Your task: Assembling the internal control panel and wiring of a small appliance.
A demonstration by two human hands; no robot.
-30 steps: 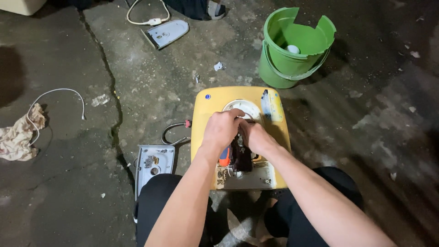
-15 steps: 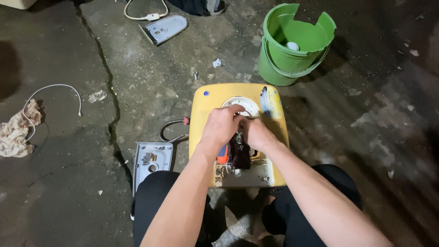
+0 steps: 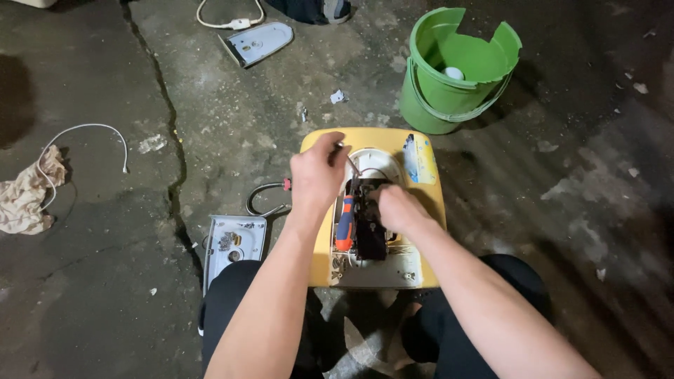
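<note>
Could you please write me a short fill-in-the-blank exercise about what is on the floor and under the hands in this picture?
1. The bucket standing beyond the yellow stool is ____ in colour.
2. The screwdriver lying on the stool has an orange and ____ handle.
3. The left hand and the right hand work on a dark part set on the ____.
4. The crumpled cloth lies at the far ____ edge of the view.

Missing words: green; blue; stool; left
</note>
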